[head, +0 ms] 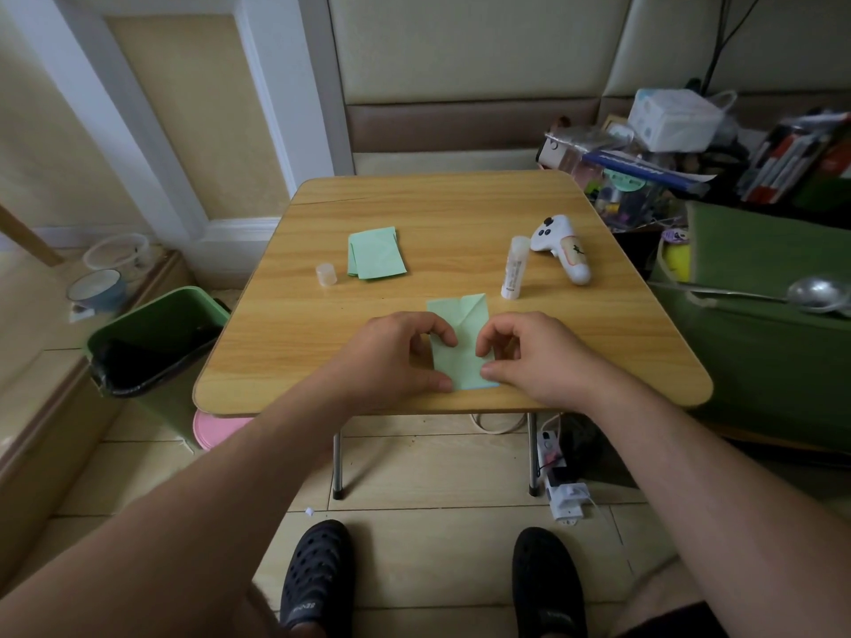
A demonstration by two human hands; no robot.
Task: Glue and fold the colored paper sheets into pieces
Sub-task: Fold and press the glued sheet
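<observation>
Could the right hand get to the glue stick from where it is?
Probably yes: the glue stick lies uncapped just beyond the right hand, bare table between, though its fingers now pinch the green paper.

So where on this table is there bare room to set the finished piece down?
The back strip of the table beyond the stack of green sheets is bare, as is the left edge near the cap. The front right corner is free too. It is crowded around the glue stick and white gadget.

Pale green paper (460,356) and stack (375,253) — tan woodgrain table (437,209), white glue stick (515,268) — green bin (156,333)
</observation>
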